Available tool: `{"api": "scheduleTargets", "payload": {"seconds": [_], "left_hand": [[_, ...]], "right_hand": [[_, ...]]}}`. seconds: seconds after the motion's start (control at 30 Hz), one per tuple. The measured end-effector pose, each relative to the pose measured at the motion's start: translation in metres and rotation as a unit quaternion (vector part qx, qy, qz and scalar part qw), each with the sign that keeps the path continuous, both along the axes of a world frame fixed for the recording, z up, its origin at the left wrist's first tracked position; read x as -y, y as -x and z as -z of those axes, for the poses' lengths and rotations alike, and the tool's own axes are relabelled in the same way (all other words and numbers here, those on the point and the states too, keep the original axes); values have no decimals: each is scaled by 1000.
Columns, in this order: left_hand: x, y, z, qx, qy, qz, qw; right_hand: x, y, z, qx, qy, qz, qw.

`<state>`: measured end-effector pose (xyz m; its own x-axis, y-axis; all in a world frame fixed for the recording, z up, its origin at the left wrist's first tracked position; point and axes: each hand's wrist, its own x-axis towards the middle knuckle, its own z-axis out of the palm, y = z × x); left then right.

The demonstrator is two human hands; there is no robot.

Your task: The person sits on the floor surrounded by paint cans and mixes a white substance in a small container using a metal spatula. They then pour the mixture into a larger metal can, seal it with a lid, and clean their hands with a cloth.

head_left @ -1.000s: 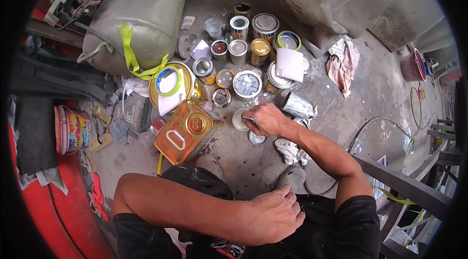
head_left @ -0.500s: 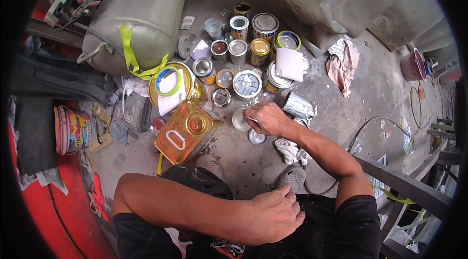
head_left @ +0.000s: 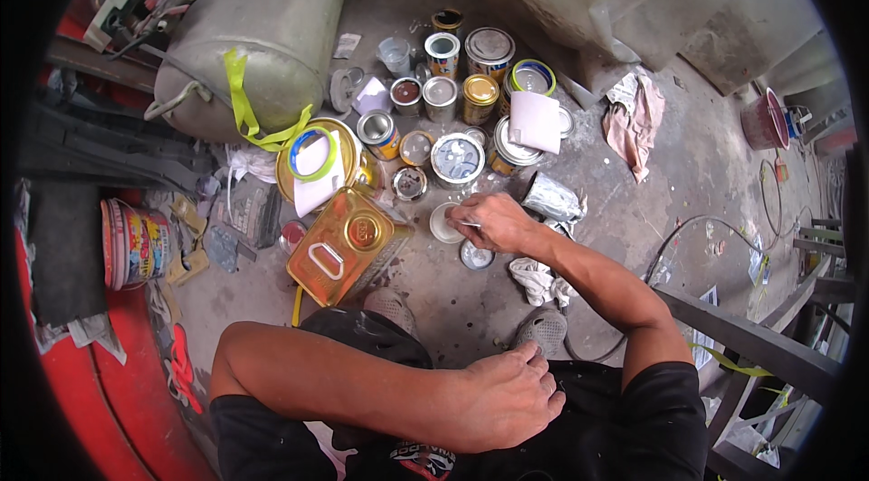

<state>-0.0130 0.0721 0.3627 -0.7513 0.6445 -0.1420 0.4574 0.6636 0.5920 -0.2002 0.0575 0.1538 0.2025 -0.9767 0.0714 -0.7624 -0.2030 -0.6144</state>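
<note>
My right hand [head_left: 496,222] reaches out over the floor with its fingers pinched round a thin pale stick [head_left: 470,224]. Just left of those fingers stands a small round container of whitish paint [head_left: 444,222], partly covered by the hand. A small lid-like round tin [head_left: 477,254] lies just below. My left hand [head_left: 511,398] rests near my lap, its fingers curled into a loose fist; nothing shows in it, though the palm side is hidden. A gold rectangular can [head_left: 348,241] with a handle stands left of the right hand.
Several paint tins [head_left: 458,158] crowd the floor ahead. A dented metal can [head_left: 549,195] and a white rag [head_left: 534,280] lie right of my right hand. A grey tank [head_left: 262,47] is at far left; a metal frame [head_left: 751,327] and a hose [head_left: 674,235] are at right.
The view has shifted very slightly. My right hand has moved a little to the left with the stick in its fingers; my left hand stays where it was.
</note>
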Motion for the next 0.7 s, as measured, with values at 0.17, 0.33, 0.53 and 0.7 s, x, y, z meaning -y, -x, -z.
{"api": "scheduleTargets", "payload": {"seconds": [0.17,0.33,0.53,0.7], "left_hand": [[-2,-2,2,-8,3,-4,1000],[-4,-2,1,-12,2,-13,1000],[-5,-6,4,-26,2,-23,999],[-2,-3,-1,-20,5,-10,1000]], "right_hand": [[-2,1,5,-31,-12,21,999],[-1,16,24,58,-77,84,992],[-2,60,-16,327,-205,231,893],[-8,90,-23,349,-150,254,890]]}}
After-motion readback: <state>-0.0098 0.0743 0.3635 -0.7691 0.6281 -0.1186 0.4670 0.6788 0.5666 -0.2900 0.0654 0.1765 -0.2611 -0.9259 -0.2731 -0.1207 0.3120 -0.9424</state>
